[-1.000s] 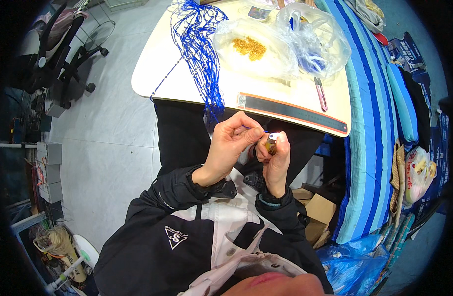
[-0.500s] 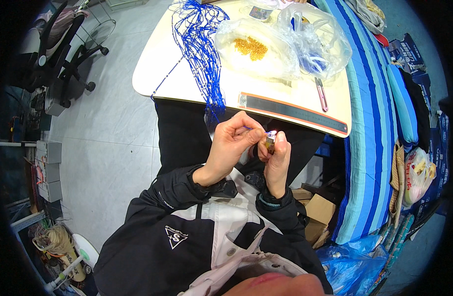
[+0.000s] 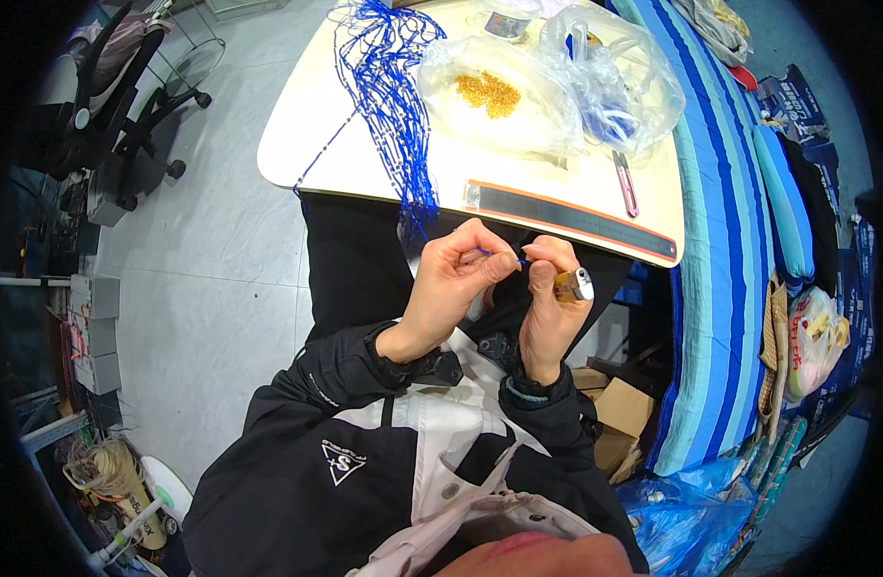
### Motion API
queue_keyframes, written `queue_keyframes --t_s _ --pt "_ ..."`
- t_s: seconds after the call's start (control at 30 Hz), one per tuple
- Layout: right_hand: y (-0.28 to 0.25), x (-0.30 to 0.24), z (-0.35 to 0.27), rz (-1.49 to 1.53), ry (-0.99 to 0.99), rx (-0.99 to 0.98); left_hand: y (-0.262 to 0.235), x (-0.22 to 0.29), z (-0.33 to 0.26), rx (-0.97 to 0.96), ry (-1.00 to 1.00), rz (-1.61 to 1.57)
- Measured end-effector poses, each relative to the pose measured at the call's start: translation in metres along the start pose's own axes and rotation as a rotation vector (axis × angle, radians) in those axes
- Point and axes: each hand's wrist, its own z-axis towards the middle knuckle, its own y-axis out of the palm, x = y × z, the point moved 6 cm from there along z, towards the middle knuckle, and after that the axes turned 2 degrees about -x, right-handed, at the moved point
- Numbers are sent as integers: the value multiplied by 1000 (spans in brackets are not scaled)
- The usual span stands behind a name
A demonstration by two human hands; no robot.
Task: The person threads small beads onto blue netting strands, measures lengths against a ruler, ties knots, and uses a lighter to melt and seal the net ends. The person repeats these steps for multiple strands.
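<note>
Person's left hand (image 3: pixel 453 279), mid-frame: thumb and fingers pinching a thin blue cord (image 3: pixel 522 262), its short end spanning to the right hand (image 3: pixel 549 313). Right's lower fingers wrap a yellowish lighter with a metal top (image 3: pixel 574 285); thumb and index close in on the cord's tip, can't tell if touching. Bundle of beaded blue cords (image 3: pixel 389 91) on the pale surface (image 3: pixel 302 135), top centre-left. Step looks like finishing that tip; next move likely calls for a steady left pinch.

Metal-topped lighter (image 3: pixel 574 285), glossy plastic bag (image 3: pixel 645 69)
</note>
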Motion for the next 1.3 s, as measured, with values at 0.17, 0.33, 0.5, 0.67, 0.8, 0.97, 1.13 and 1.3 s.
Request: queue_keyframes --t_s 0.17,0.33,0.5,0.67,0.8,0.97,1.13,1.3 --pt "3 -2 2 -49 -104 -48 -2 -1 1 1 37 70" --pt "4 -7 -1 -248 -210 43 0 -3 0 -14 10 157" --pt "-5 2 0 -41 85 94 -1 -5 0 12 -6 136" --pt "-6 -3 0 -134 73 -3 0 -1 1 10 3 120" --pt "-29 7 39 -598 12 81 10 25 -8 -84 316 614" --pt "-32 3 72 -1250 -257 38 35 40 -38 -323 897 923" --pt "-13 22 14 -257 352 -292 38 37 -59 -558 990 929" --pt "46 56 -31 346 901 -651 46 25 -77 -721 940 956"
